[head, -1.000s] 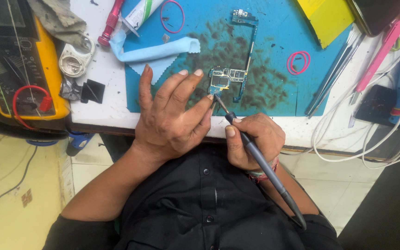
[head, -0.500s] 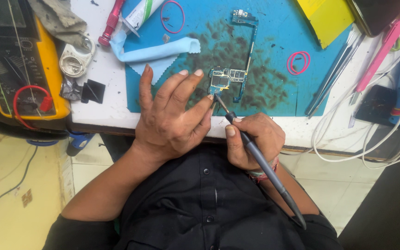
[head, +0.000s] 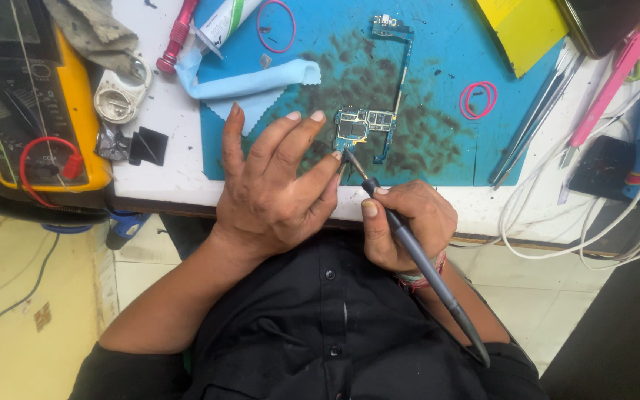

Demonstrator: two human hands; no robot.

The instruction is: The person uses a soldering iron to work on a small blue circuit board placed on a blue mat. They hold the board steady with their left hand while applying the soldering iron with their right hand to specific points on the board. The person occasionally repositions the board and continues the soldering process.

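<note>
Blue mat [head: 438, 44] covers the white workbench [head: 164, 170], stained dark around a small circuit board [head: 368, 126] near its front edge. Left hand [head: 275, 192] lies with fingers spread, fingertips beside the board. Right hand [head: 409, 222] pinches a grey soldering iron [head: 416, 259], its tip touching the board's lower left corner. Yellow multimeter [head: 31, 96] sits at the left edge.

Left hand [head: 275, 196] lies palm-down, fingers spread; right hand [head: 405, 226] curls in a pen-like grip.
</note>
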